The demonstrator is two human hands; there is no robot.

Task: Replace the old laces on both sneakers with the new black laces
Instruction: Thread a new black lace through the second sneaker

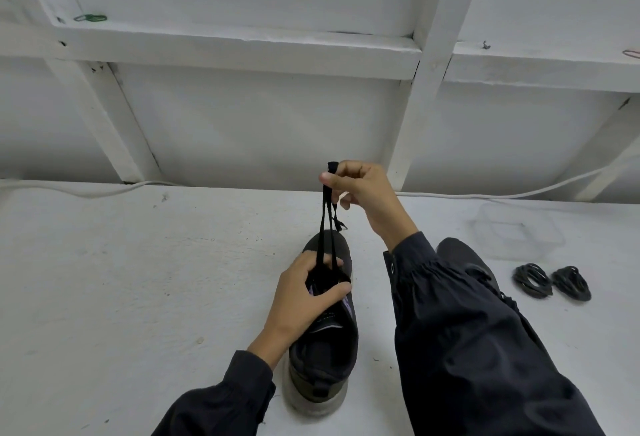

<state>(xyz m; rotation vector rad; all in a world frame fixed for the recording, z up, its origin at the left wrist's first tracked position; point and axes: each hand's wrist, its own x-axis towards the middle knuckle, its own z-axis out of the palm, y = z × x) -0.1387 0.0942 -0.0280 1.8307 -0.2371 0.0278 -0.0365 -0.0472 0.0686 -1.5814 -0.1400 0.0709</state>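
A black sneaker (323,359) with a pale sole stands on the white table, heel toward me. My left hand (301,297) grips its tongue and eyelet area. Above it, my right hand (360,193) pinches a black lace (325,227), whose two strands run taut down into the shoe. A second black sneaker (467,262) lies behind my right sleeve, mostly hidden. Two coiled bundles of black laces (550,281) lie on the table at the right.
A clear plastic container (516,231) sits behind the lace bundles. A white cable (485,194) runs along the table's back edge under the white framed wall. Bare table (138,279) spreads to the left of the shoe.
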